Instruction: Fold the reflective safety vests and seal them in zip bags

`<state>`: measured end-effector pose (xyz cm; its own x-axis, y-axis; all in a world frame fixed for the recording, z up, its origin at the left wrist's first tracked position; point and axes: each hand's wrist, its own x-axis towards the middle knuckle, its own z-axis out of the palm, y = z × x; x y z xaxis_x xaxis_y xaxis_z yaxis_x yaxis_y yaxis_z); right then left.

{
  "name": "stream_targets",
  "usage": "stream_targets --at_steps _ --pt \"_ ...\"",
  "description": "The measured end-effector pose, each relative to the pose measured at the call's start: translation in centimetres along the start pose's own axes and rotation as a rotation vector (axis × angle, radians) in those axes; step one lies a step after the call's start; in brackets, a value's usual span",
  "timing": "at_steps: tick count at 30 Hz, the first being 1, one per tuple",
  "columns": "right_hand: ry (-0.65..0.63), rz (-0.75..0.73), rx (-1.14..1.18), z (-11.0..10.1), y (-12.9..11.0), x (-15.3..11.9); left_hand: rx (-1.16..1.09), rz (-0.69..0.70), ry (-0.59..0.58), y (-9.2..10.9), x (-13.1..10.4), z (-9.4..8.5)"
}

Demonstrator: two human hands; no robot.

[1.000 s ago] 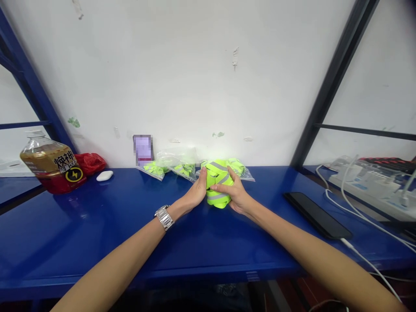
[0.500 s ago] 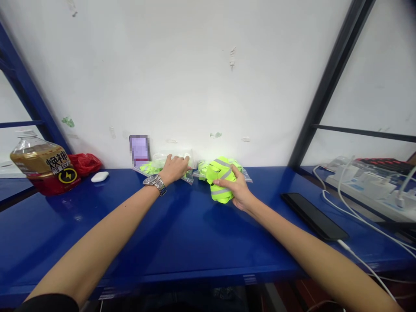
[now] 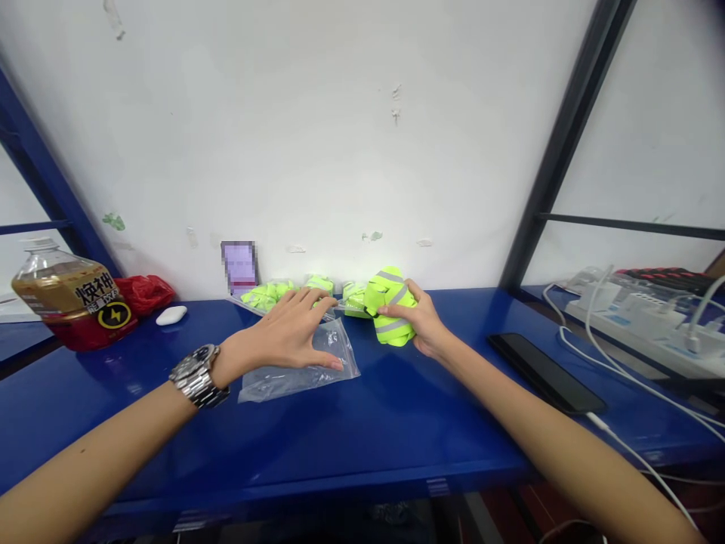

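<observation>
My right hand [image 3: 422, 317] grips a folded bundle of neon yellow reflective strap [image 3: 390, 306] with grey stripes, held just above the table. Over a clear plastic zip bag [image 3: 300, 380] that lies flat on the blue table, my left hand [image 3: 286, 329] is spread, thumb apart from the fingers. Whether its palm touches the bag I cannot tell. Behind that hand, more neon yellow bundles [image 3: 266, 293] in clear bags lie along the wall, partly covered by the fingers. Another bagged yellow bundle [image 3: 354, 298] sits just left of the held one.
On the left stand a large drink bottle [image 3: 73, 295], a red plastic bag [image 3: 144, 293] and a white earphone case [image 3: 171, 315]. A pixelated purple card or screen [image 3: 240, 266] leans on the wall. To the right lie a black phone [image 3: 547, 372] on a cable and a power strip [image 3: 634, 317].
My left hand has come back from the wall toward me, and the clear bag now lies flat beneath it. My right hand keeps hold of the yellow strap bundle, almost in place.
</observation>
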<state>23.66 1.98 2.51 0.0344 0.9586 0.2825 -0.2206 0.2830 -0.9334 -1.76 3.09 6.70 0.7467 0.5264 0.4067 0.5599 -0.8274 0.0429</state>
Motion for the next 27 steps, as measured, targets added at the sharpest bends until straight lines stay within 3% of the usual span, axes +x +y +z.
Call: stream_targets --at_steps 5,11,15,20,27 --pt "-0.046 0.025 -0.025 0.2 -0.1 -0.3 -0.291 -0.093 -0.212 -0.8 1.5 2.3" --pt "-0.057 0.047 -0.040 -0.1 -0.5 -0.2 -0.376 -0.063 -0.093 -0.2 1.5 4.0" --pt "-0.172 0.143 0.005 0.0 -1.0 -0.5 -0.138 0.025 0.013 -0.4 1.1 3.5" --pt "-0.391 0.271 0.014 0.5 -1.3 -1.2 0.208 0.240 0.217 -0.4 0.6 3.0" --pt "-0.544 0.325 -0.152 0.8 -1.4 -1.6 0.352 0.477 0.210 0.3 0.8 2.2"
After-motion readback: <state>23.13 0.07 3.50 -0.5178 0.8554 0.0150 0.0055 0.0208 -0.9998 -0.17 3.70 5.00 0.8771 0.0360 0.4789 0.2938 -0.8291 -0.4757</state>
